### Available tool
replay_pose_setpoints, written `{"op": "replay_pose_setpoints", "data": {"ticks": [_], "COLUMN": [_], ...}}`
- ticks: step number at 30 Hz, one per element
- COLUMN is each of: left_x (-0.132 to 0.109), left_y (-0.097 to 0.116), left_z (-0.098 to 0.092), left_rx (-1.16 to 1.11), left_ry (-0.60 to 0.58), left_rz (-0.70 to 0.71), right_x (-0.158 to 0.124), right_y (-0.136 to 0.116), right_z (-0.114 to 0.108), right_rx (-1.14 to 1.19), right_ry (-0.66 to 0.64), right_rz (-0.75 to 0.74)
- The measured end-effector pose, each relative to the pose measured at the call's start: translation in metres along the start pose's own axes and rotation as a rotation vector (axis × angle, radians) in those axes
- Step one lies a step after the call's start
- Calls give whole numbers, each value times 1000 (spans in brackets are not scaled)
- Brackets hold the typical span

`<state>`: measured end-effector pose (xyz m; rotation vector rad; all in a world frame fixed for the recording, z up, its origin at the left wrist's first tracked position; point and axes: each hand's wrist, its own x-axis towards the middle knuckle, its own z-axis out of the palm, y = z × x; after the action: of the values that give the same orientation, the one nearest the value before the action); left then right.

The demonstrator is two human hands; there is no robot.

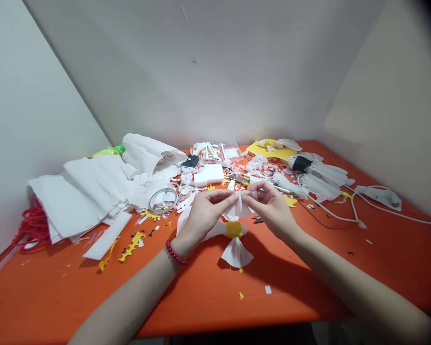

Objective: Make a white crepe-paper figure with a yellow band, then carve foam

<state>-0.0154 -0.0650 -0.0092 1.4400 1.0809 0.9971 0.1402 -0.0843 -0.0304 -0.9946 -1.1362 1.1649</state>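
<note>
Both hands meet over the middle of the orange table. My left hand, with a red bead bracelet at the wrist, pinches the upper part of a white tissue-paper bundle that is tied with a yellow band. My right hand pinches the same white paper from the right side. The fingertips of both hands nearly touch at the top of the paper. The lower fan of the bundle rests on the table.
A pile of white paper sheets lies at left, over red cord. A clear tape ring, paper scraps, yellow cut-outs, a yellow sheet, white paper figures and a white cable are spread about.
</note>
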Motion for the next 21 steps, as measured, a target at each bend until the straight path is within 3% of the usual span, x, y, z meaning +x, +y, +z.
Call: {"op": "replay_pose_setpoints", "data": {"ticks": [9,13,21], "left_x": [3,1,0], "left_y": [-5,-5,-6], "left_z": [2,4,2], "left_rx": [-87,-83,-16], "left_ry": [34,-18,-8], "left_rz": [1,6,58], "right_x": [1,-1,-3], "right_y": [-3,-4,-4], "right_z": [-1,0,0], "right_rx": [-12,-22,-71], "right_ry": [67,49,-12], "right_rz": [22,4,21]}}
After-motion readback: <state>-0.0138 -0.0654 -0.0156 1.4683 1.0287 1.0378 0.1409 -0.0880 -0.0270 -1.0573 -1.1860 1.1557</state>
